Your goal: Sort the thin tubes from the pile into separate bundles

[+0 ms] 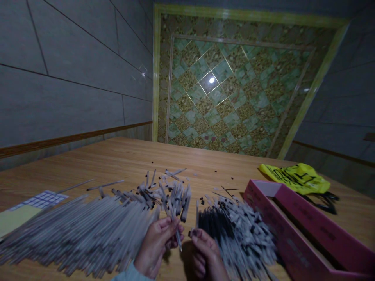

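Near the front of the table, my left hand (158,244) is closed around a slim clear pen (178,237), its pointed tip slanting down toward me. Just to the right, my right hand (206,251) pinches a small dark piece (190,233), perhaps a plug or cap, apart from the pen. A broad heap of clear pen barrels (84,230) lies left of my hands. Behind them is a loose cluster of clear caps with dark ends (179,195). On the right are dark refills (215,222) beside a pile of clear and grey pen parts (252,230).
An open pink box (293,244) stands on the right, with a yellow bag (295,177) and black straps or cords (325,203) behind it. Gridded paper (43,200) and a yellow sheet (19,218) lie at left. Tiny black bits (202,201) dot the wooden table (131,152).
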The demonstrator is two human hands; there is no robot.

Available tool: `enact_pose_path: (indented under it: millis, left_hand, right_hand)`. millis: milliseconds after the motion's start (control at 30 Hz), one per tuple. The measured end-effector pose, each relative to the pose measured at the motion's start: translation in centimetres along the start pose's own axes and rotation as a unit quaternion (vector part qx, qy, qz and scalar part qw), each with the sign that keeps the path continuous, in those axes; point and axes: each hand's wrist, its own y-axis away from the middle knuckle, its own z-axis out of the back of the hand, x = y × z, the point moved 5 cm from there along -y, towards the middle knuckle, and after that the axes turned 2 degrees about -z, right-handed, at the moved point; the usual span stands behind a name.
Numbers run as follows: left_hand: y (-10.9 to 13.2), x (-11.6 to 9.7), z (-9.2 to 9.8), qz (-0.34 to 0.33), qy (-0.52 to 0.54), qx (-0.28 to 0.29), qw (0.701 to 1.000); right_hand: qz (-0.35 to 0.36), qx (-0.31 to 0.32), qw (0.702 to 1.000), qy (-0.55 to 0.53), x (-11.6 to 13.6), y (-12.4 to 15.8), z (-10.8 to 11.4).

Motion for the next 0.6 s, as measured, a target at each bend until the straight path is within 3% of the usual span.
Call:
enact_pose_path:
  millis: [133,300,467,600]
  left_hand:
    - [0.5,0.7,-1.3,0.044,-0.056,0.120,0.990]
    - [1.5,2.2,-2.1,0.114,-0.144,0.265,0.947]
    - [1.9,2.2,-2.1,0.117,-0.177,0.291,0.933]
    - [1.9,1.0,-2.3,0.091,-0.080,0.241,0.963]
  right_hand:
    - [-0.008,-0.026,0.999,0.042,0.9,0.1,0.5]
    - [0.036,-0.032,0.998,0.041,2.7,0.5,0.2]
    - [0.054,-0.066,0.995,0.061,3.3,0.6,0.6]
    - [0.055,-0.108,0.993,0.012,3.1,0.4,1.4]
